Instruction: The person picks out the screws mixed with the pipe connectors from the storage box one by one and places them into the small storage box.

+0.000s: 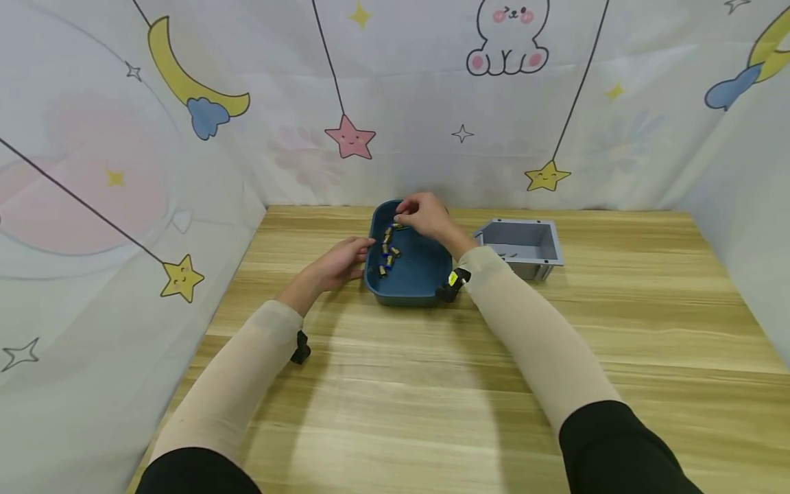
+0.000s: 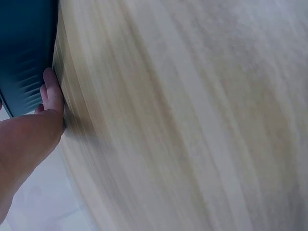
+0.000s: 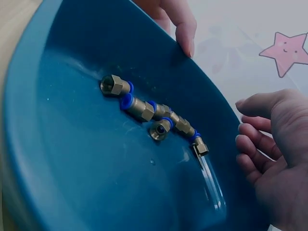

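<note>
A blue plastic basin [image 1: 420, 269] stands on the table. Inside, along its left side, lie several brass pipe fittings [image 3: 142, 109] with blue collars, roughly in a row. A thin screw-like piece [image 3: 198, 159] lies by the last fitting in the right wrist view. My left hand [image 1: 341, 263] touches the basin's left side from outside, fingers fairly straight and one fingertip right at the rim. Over the far left part of the basin hovers my right hand [image 1: 426, 215]. Its fingers [image 3: 260, 139] are loosely bent, the thumb stands apart from them, and nothing shows between.
To the right of the basin stands a grey plastic bin [image 1: 548, 255] with a few small thin pieces [image 1: 509, 256] in it. Wood-grain tabletop [image 1: 395, 384] spreads in front. A printed cloth [image 1: 420, 151] hangs behind the table's back edge.
</note>
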Demonstrator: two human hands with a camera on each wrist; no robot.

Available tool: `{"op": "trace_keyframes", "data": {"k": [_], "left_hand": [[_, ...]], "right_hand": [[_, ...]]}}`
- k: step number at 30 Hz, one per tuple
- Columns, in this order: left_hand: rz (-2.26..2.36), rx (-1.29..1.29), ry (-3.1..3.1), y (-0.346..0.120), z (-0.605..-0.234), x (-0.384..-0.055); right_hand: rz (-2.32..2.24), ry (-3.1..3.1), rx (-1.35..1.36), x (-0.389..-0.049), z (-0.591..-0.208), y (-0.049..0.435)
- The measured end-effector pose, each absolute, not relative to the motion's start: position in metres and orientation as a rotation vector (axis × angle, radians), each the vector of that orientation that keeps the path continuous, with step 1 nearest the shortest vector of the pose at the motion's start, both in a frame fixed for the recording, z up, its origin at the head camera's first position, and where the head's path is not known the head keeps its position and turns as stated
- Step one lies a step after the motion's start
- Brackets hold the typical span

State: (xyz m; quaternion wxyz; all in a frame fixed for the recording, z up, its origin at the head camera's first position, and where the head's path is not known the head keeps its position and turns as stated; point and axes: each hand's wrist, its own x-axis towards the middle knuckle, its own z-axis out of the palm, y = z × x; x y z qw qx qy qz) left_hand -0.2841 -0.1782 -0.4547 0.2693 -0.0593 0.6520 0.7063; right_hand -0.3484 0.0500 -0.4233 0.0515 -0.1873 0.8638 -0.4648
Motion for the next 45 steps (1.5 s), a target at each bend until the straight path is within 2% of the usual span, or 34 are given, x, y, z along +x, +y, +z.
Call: {"op": "trace_keyframes", "data": {"k": [17, 45], "left_hand": [[1.901, -0.172, 1.782, -0.179, -0.453, -0.280], [1.898, -0.168, 1.804, -0.180, -0.453, -0.279]], "right_hand": [[-1.363, 2.640, -0.388, -0.352, -0.438, 0.041], [-1.031, 2.695, -0.350, -0.349, -0.442, 0.036]]}}
